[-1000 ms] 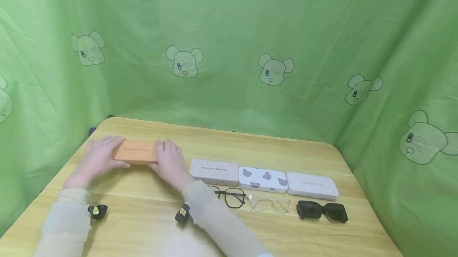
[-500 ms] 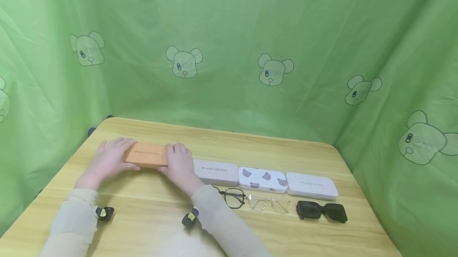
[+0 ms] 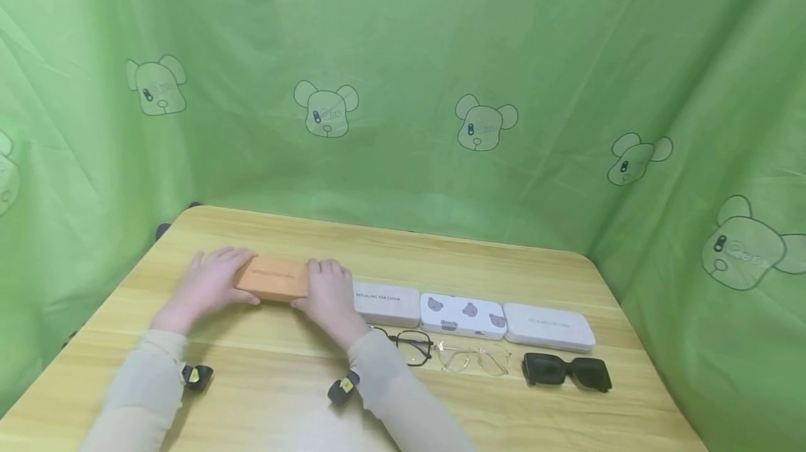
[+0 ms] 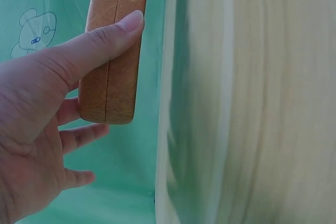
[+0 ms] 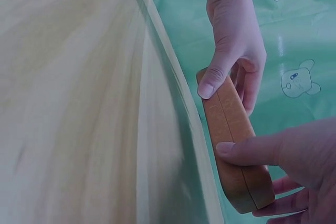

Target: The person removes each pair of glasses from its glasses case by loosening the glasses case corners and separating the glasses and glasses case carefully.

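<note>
An orange glasses case (image 3: 273,278) with a thin seam along its side is held between both hands over the left part of the table. My left hand (image 3: 210,285) grips its left end, thumb on the near side and fingers behind. At the other end my right hand (image 3: 330,300) grips it the same way; the right wrist view shows both thumbs pressing the seam side of the case (image 5: 231,124). Just right of that hand lies a pale glasses case (image 3: 386,304) with dark lettering, partly hidden by it.
A white bear-print case (image 3: 462,315) and another pale case (image 3: 549,327) continue the row rightward. In front lie black-framed glasses (image 3: 412,348), partly behind the right sleeve, clear-framed glasses (image 3: 474,359) and black sunglasses (image 3: 567,372). Green curtains (image 3: 403,179) surround the wooden table (image 3: 504,410).
Both hands have moved to the right with the orange glasses case, bringing it closer to the row of cases. The other cases and the glasses have stayed in place.
</note>
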Tool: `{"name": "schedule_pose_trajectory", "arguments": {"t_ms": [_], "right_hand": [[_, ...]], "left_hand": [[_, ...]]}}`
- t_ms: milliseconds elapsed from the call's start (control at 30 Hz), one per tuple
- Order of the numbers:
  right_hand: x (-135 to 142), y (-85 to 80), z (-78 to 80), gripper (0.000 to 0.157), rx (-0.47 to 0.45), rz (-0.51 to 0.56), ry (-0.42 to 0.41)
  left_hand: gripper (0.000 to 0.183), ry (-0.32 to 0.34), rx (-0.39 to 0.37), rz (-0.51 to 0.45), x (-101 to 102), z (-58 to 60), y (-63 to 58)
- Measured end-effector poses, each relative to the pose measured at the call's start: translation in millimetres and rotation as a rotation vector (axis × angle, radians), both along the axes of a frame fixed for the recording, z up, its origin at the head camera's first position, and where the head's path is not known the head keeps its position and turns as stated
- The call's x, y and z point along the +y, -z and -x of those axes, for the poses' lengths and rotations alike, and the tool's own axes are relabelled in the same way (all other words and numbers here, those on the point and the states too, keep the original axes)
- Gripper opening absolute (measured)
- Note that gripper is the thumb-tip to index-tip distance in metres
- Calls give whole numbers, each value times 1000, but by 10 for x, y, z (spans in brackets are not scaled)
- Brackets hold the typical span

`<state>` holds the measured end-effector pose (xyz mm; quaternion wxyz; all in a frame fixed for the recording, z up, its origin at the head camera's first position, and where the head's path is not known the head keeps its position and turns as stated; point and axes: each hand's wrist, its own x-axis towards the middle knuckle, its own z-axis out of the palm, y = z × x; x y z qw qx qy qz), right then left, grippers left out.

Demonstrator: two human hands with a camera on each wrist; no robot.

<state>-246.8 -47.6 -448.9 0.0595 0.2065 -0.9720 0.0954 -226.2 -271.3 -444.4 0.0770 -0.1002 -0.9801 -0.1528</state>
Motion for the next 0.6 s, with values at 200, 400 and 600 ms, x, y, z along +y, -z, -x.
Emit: {"name": "schedule_pose_trajectory", "arguments": {"t_ms": [200,400,600], "right_hand": [[59,5,-17,83,-32,18,11],[111,32,7,82,-58,16,8],[171,51,59,83,-93,-5,19]], "left_hand": [[91,0,-25,9,48,10,50],[91,3,-38,8,99,17,78],[91,2,-67,10,176,6,71]]}}
